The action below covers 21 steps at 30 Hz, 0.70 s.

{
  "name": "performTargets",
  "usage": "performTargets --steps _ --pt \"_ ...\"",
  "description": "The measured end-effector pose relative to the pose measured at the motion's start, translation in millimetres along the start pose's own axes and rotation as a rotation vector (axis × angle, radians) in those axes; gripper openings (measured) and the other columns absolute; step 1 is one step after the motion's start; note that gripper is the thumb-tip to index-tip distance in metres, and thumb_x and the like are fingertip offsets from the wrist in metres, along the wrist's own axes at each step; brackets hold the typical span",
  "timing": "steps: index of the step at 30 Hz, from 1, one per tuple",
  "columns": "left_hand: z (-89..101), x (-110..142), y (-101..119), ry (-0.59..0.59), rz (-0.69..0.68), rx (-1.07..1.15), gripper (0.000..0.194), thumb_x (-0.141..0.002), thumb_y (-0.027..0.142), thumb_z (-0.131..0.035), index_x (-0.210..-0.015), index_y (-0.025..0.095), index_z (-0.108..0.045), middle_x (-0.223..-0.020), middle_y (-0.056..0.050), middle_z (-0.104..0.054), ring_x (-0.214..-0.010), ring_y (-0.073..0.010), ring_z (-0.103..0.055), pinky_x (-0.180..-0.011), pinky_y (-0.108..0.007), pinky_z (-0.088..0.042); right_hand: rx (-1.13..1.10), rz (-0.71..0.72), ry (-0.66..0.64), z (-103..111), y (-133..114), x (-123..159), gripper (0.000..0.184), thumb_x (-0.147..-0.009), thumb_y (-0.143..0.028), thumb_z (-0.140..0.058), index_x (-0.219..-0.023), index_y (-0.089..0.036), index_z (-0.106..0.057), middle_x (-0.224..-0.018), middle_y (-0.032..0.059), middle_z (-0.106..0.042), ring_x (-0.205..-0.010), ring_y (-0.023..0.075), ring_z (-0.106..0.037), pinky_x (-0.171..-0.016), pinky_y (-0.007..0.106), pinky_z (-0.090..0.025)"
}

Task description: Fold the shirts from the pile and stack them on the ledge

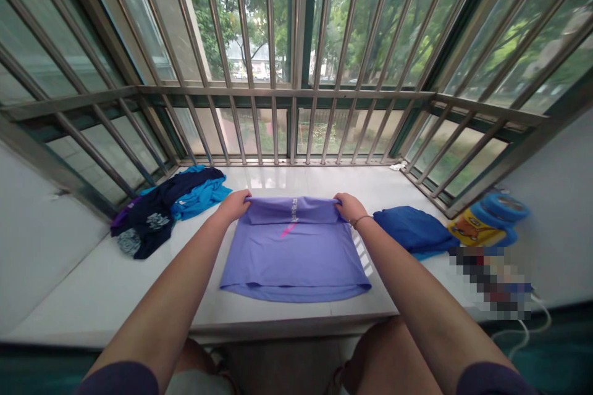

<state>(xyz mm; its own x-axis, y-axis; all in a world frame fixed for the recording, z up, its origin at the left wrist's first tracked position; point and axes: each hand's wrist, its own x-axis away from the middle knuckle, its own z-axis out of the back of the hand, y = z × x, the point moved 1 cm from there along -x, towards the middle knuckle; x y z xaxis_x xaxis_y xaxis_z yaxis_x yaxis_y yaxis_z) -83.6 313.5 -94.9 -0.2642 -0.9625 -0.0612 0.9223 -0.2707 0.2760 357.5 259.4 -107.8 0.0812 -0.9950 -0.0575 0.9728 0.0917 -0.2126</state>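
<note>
While the far edge of a purple garment (296,259) is gripped at its two corners, the rest is spread flat on the white window ledge (319,180), directly in front of the person. The corner at ten o'clock is pinched by the left hand (238,205), the one at two o'clock by the right hand (351,207); both hands are closed on the cloth. Judged by its lie, the folding is only partway through: a band along the twelve o'clock edge is doubled over, whereas the wide part toward six o'clock is not yet turned up. A thin, smooth, softly draping knit is suggested, marked with pale lettering and a pink streak; its hem is gently curved. At ten o'clock, a dark garment (162,200) and a bright blue garment (202,196) are left crumpled and unfolded. At three o'clock, a blue cloth bundle (410,226) is seen, compact and apparently folded, beside a glossy, rounded yellow-and-blue container (479,222).
</note>
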Motion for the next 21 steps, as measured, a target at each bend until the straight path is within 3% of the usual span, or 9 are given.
performTargets --steps 6,12,17,21 --pt "-19.0 77.2 -16.0 0.045 -0.067 0.05 0.022 -0.087 0.018 -0.058 -0.104 0.024 -0.071 -0.111 -0.008 -0.077 -0.111 -0.0275 -0.07 -0.099 -0.037 -0.053 -0.03 0.111 -0.01 -15.7 -3.6 77.4 0.028 -0.098 -0.013 -0.057 -0.119 -0.022 -0.074 -0.124 0.0094 -0.072 -0.116 0.0229 -0.064 -0.104 0.033 -0.047" --pt "-64.1 173.4 -25.6 0.084 -0.133 0.122 0.026 -0.085 0.011 -0.057 -0.102 0.026 -0.071 -0.115 -0.008 -0.078 -0.114 -0.027 -0.071 -0.107 -0.043 -0.056 -0.031 0.268 0.037 -52.6 -3.9 169.3 0.036 -0.092 -0.005 -0.057 -0.116 -0.025 -0.075 -0.123 0.0084 -0.073 -0.115 0.0263 -0.065 -0.104 0.039 -0.052" --pt "-107.4 219.6 -26.3 0.206 -0.163 0.093 0.031 -0.098 0.021 -0.052 -0.121 0.023 -0.073 -0.144 -0.012 -0.072 -0.131 -0.0279 -0.069 -0.117 -0.05 -0.055 -0.005 0.314 0.196 -85.9 1.5 203.9 0.044 -0.096 -0.005 -0.054 -0.13 -0.024 -0.074 -0.135 0.0107 -0.072 -0.121 0.0277 -0.067 -0.11 0.045 -0.055" --pt "-124.3 239.4 -28.5 0.239 -0.171 0.004 0.041 -0.106 0.026 -0.044 -0.139 0.024 -0.068 -0.158 -0.012 -0.063 -0.14 -0.0302 -0.065 -0.119 -0.059 -0.052 -0.014 0.33 0.27 -96.2 9.6 215.9 0.044 -0.1 -0.008 -0.051 -0.134 -0.025 -0.073 -0.137 0.0097 -0.073 -0.123 0.0263 -0.07 -0.11 0.046 -0.058"
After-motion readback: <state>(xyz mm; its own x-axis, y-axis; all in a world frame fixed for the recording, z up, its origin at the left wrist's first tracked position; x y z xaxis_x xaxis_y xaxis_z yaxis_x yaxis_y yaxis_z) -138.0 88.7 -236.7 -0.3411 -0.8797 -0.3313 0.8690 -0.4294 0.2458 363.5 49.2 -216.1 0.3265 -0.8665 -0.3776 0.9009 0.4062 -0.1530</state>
